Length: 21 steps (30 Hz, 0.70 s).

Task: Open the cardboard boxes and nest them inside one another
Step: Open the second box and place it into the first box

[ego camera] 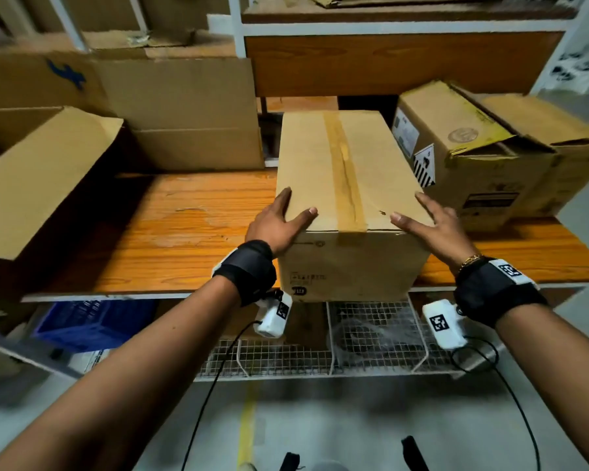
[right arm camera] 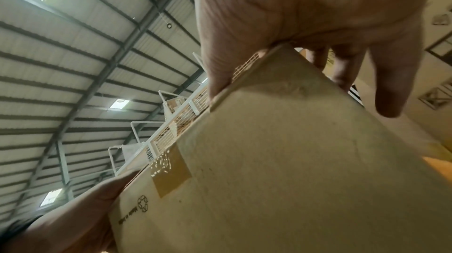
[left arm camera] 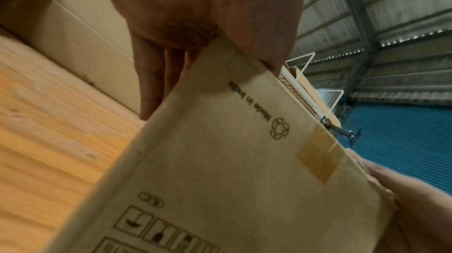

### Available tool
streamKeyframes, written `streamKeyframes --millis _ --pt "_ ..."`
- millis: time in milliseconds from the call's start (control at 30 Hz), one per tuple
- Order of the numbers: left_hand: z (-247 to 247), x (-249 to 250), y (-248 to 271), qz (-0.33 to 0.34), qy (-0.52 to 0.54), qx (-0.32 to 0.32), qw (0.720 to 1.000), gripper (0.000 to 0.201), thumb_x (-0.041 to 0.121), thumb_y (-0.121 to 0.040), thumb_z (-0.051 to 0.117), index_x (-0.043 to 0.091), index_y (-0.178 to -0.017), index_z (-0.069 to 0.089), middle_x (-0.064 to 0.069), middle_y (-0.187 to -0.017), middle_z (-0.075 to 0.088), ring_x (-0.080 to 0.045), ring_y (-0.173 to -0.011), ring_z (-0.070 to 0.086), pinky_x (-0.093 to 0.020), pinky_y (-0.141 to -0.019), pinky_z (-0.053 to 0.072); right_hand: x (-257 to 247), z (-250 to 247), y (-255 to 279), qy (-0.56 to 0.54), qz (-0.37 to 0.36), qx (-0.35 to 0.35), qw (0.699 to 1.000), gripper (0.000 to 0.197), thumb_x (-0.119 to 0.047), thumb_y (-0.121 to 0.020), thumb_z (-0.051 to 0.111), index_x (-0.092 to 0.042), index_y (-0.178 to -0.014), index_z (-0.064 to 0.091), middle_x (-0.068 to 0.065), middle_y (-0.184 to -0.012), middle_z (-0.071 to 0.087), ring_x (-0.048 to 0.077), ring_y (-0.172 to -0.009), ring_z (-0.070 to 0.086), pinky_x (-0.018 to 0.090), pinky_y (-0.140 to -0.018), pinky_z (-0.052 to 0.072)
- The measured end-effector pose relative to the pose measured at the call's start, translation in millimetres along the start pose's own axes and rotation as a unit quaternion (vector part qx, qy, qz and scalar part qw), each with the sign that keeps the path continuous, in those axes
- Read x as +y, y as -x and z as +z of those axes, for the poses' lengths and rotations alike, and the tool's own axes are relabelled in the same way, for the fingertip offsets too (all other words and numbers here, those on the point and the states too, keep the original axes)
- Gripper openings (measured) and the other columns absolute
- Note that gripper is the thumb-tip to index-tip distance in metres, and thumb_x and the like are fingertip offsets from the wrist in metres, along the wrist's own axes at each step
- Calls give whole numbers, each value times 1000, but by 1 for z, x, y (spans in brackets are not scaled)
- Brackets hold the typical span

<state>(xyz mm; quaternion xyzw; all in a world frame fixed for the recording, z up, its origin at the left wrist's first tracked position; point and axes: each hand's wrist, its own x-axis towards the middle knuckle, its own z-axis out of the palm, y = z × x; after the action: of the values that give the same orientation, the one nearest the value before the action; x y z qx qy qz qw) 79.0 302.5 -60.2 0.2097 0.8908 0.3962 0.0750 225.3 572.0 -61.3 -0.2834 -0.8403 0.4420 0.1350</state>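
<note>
A tall brown cardboard box, sealed along its top with brown tape, stands at the front edge of the wooden shelf. My left hand sits at its near left top corner, thumb on the top and straight fingers along the left side. My right hand mirrors it at the near right corner. In the left wrist view the box shows printed handling symbols under my left hand. The right wrist view shows the box below my right hand, little finger off the cardboard.
A large open box lies at the left of the shelf. A labelled box with loose flaps stands close to the right. Flattened cartons lean behind. Below the shelf are a wire basket and a blue crate.
</note>
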Motion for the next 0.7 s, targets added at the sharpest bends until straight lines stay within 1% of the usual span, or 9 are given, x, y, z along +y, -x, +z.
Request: streamKeyframes --millis 67,167,300,367,433,500,600,633,700 --pt "0 2 4 -6 2 -2 1000 91 81 -76 46 38 -152 21 7 -156 34 -24 -140 37 -43 -112 34 -1 2 4 -68 -11 1 998 96 -66 -66 77 -36 -149 39 0 -158 34 20 -145 30 45 -117 28" --pt "-1 -1 5 -18 27 6 999 91 80 -75 50 38 -151 23 6 -155 35 -24 -139 38 -43 -112 34 -11 2 8 -92 -29 6 995 89 -58 -69 79 -31 -147 45 -2 -157 38 17 -144 32 44 -117 28" --pt "-2 -15 10 -34 193 23 980 98 72 -69 63 31 -150 28 5 -155 34 -20 -140 36 -42 -113 34 -52 -11 8 -27 -103 17 994 86 -60 -72 76 -28 -146 47 -2 -152 45 17 -140 39 43 -115 32" --pt "3 -28 18 -70 281 26 957 103 73 -64 68 31 -150 27 4 -156 32 -20 -139 38 -50 -108 39 -91 -17 11 54 -148 16 987 82 -60 -78 70 -30 -149 41 -2 -150 47 19 -137 43 42 -111 36" --pt "12 -41 26 -104 337 10 936 106 71 -63 66 28 -150 25 0 -157 30 -21 -139 37 -52 -109 38 -130 -14 16 184 -196 37 963 79 -71 -81 59 -36 -149 38 -5 -146 53 23 -130 51 42 -102 43" --pt "19 -54 35 -126 325 -14 937 103 69 -66 54 21 -152 23 -4 -158 28 -23 -142 32 -47 -115 30 -158 4 26 312 -242 48 917 83 -85 -77 45 -41 -147 36 -6 -140 58 26 -119 58 41 -88 51" --pt "16 -72 45 -139 253 -24 957 71 54 -89 38 10 -146 37 -10 -152 38 -26 -139 36 -37 -114 28 -177 41 47 417 -300 31 857 86 -93 -71 34 -40 -139 43 -5 -133 61 25 -104 61 32 -71 47" --pt "12 -75 48 -145 244 -27 959 60 50 -97 34 11 -142 44 -11 -147 44 -27 -135 40 -37 -112 32 -181 52 56 427 -315 27 847 83 -93 -71 35 -38 -131 49 -5 -127 63 25 -97 61 30 -67 43" --pt "-5 -67 56 -152 257 -20 954 51 52 -102 25 23 -135 50 1 -137 52 -19 -126 48 -32 -103 37 -188 75 69 415 -335 3 846 76 -91 -71 39 -33 -117 56 -5 -118 66 24 -95 60 31 -66 41"
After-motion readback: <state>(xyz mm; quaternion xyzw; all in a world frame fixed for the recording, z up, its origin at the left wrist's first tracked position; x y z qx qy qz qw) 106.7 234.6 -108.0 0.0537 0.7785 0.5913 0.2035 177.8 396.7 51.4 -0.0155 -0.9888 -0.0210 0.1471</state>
